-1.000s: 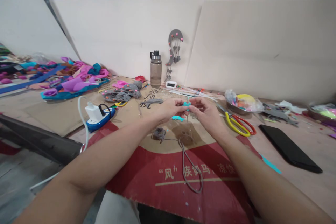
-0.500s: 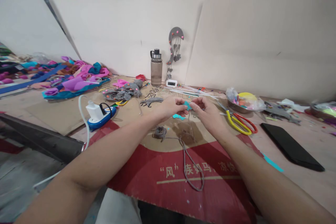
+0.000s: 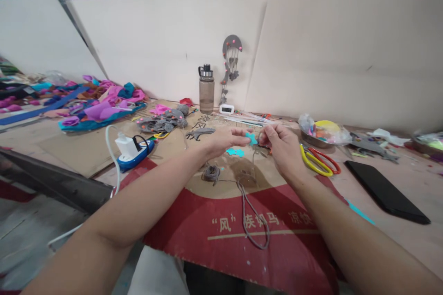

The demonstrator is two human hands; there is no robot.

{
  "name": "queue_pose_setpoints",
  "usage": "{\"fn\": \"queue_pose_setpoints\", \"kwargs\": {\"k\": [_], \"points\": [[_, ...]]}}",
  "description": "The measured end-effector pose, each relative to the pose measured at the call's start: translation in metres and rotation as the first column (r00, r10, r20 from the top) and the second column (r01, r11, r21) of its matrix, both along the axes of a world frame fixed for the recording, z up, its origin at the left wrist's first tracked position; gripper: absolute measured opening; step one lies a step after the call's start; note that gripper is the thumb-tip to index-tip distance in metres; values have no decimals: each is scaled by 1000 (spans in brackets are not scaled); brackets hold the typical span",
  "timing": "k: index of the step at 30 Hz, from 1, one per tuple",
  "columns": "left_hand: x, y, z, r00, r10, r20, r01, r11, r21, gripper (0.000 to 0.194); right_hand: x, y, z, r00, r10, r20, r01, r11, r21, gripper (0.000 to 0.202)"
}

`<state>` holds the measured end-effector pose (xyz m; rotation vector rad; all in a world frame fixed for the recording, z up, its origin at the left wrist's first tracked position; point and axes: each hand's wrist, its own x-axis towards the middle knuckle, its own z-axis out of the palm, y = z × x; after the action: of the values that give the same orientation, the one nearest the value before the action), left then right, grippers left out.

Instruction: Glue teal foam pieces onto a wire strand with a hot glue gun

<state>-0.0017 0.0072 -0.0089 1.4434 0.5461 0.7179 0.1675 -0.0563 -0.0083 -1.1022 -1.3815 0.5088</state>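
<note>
My left hand [image 3: 224,140] pinches a small turquoise felt star [image 3: 251,138] by its left edge, fingers closed. Just to its right, my right hand [image 3: 278,142] is closed, thumb against fingers, on a grey cord [image 3: 255,219]. The cord hangs down from there and lies in a long loop on the red and brown cardboard [image 3: 180,235]. It runs back to a small grey cord bundle [image 3: 211,173]. Under my hands lie more turquoise felt pieces [image 3: 235,152]. Whether a needle sits in my right fingers is too small to tell.
Scissors with yellow and red handles [image 3: 320,161] and a black phone [image 3: 384,191] lie right. A water bottle [image 3: 206,92] stands at the back near a white clock [image 3: 226,109]. Left are a blue power strip [image 3: 136,156], grey felt pieces [image 3: 161,121] and colourful scraps [image 3: 100,109].
My hands have moved apart. My right hand has let go of the turquoise star and shifted right, with the cord. The star stays in my left hand.
</note>
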Motion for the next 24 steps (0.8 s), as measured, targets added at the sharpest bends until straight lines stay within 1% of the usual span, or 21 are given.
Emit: {"fn": "queue_pose_setpoints", "kwargs": {"k": [2,4,5,7,8,9,10,11,12,13,14,15,16,17,18,19,20,22,24], "points": [[1,-5,1,988,-154,18,154,986,-65,22,-3,-3,3,1000,-16,24,16,1000,12,28],[1,-9,2,967,-253,13,253,961,-116,27,-4,-7,6,993,-78,85,76,997,17,30],[1,-10,3,961,-278,7,277,953,-126,27,-4,-8,8,988,-108,110,106,994,27,31],[-2,-10,7,963,-269,25,270,956,-119,24,0,-7,8,978,-158,138,152,987,49,34],[-6,-9,10,970,-234,66,240,965,-107,21,2,-5,7,974,-174,144,168,985,49,36],[-10,-8,15,976,-175,128,186,979,-87,17,5,-3,5,972,-181,152,178,984,31,38],[-15,-6,21,974,-102,201,117,991,-66,13,7,0,3,969,-166,180,170,985,-9,39],[-21,-5,27,954,-14,300,28,999,-42,9,9,4,0,963,-127,237,147,987,-71,41],[-28,-3,33,919,66,388,-59,998,-31,8,10,7,-4,946,-65,317,118,982,-151,43],[-35,-2,40,863,157,480,-163,986,-31,9,10,10,-8,913,9,409,96,967,-237,45],[-42,0,46,806,227,546,-245,969,-41,13,10,12,-13,865,80,496,89,947,-308,45],[-49,1,51,742,279,609,-313,948,-54,17,9,14,-18,814,131,566,94,931,-352,43],[-56,3,55,676,315,666,-369,927,-63,22,8,16,-23,775,150,613,106,926,-361,39],[-62,5,59,618,339,710,-414,907,-73,27,7,17,-28,759,139,636,116,932,-342,32],[-67,7,61,571,359,738,-452,888,-82,30,6,18,-32,760,115,640,116,944,-308,21],[-72,9,62,540,374,754,-483,871,-86,31,5,19,-36,768,84,635,114,957,-265,10],[-75,12,63,521,387,761,-507,857,-89,31,5,19,-40,774,59,631,111,967,-227,5],[-79,16,62,516,404,755,-530,843,-89,29,4,21,-44,763,26,646,120,976,-180,18],[-78,19,60,540,417,731,-525,846,-95,28,2,24,-44,726,15,688,142,975,-171,24]]}}
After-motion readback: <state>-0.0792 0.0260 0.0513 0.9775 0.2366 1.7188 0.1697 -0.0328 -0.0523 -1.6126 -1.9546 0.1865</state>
